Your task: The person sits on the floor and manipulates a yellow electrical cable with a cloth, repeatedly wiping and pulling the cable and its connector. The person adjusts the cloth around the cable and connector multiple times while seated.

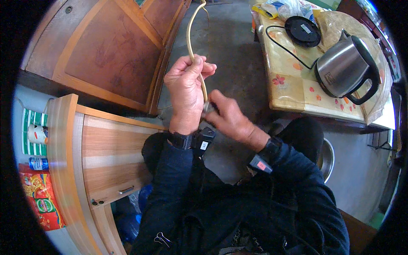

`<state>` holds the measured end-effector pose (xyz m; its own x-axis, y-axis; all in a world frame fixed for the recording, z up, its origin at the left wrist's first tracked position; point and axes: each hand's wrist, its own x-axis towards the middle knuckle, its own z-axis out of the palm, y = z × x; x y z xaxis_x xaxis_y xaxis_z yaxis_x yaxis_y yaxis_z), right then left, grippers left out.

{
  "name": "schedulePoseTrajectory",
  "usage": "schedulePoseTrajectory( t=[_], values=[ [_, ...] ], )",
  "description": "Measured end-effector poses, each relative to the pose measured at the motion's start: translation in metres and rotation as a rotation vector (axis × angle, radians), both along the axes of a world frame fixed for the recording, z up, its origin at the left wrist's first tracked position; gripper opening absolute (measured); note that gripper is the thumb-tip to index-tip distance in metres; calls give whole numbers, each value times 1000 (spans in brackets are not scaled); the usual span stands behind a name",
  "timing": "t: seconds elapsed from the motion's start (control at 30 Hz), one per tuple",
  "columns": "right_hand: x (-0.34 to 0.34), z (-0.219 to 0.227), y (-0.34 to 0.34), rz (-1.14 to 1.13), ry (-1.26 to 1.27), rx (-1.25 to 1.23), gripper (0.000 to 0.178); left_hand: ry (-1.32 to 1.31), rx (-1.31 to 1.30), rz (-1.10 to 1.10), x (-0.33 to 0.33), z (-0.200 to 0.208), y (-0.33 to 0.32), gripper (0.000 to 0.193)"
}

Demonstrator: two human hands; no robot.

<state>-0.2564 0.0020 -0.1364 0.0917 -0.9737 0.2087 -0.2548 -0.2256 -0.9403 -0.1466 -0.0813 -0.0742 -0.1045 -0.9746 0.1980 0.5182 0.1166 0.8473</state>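
A pale yellow cord or thin cane (189, 32) runs down from the top of the view in a gentle curve. My left hand (185, 80) is closed around it, thumb pressed on top. The strand passes below the thumb toward my right hand (231, 117), which is closed near its lower end. Between the right fingers sits a small greyish thing (207, 107), blurred and partly hidden, so its kind does not show. Both hands are raised over the floor between my knees and the wooden furniture.
To the right, a table (289, 95) with a flowered cover bears a steel electric kettle (344, 68), its black base (302, 31) and plastic bags. Wooden cabinets (114, 157) stand at the left. A metal basin (327, 159) lies beside my right knee.
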Motion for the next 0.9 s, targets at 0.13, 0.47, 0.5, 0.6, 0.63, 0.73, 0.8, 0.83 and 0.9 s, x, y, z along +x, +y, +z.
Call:
schedulePoseTrajectory(
  t=[0.13, 0.47, 0.5, 0.6, 0.63, 0.73, 0.8, 0.83, 0.9],
  values=[
    [6, -13, 10, 6, 59, -74, 23, 155, 151, -20, 14, 8, -5, 14],
    [-3, 26, -13, -108, -81, -156, 31, 224, 170, 96, 13, -8, -13, 11],
    [1, 24, -10, -72, -61, -128, 31, 235, 163, 117, 12, -9, -12, 11],
    [12, 11, 7, 21, -13, -29, 32, 255, 205, 68, 14, -12, -11, 10],
    [10, 5, 8, 5, -9, -30, 33, 253, 214, 47, 14, -12, -10, 10],
    [3, -10, 9, 1, 76, -42, 36, 309, 276, 16, 17, -14, -10, 10],
    [3, -15, 9, -41, 150, -180, 37, 325, 310, 39, 18, -16, -11, 9],
    [3, -15, 9, -47, 200, -210, 37, 332, 310, 46, 19, -16, -12, 10],
    [2, -12, 9, -65, 230, -295, 37, 346, 342, 73, 20, -15, -14, 10]
  ],
)
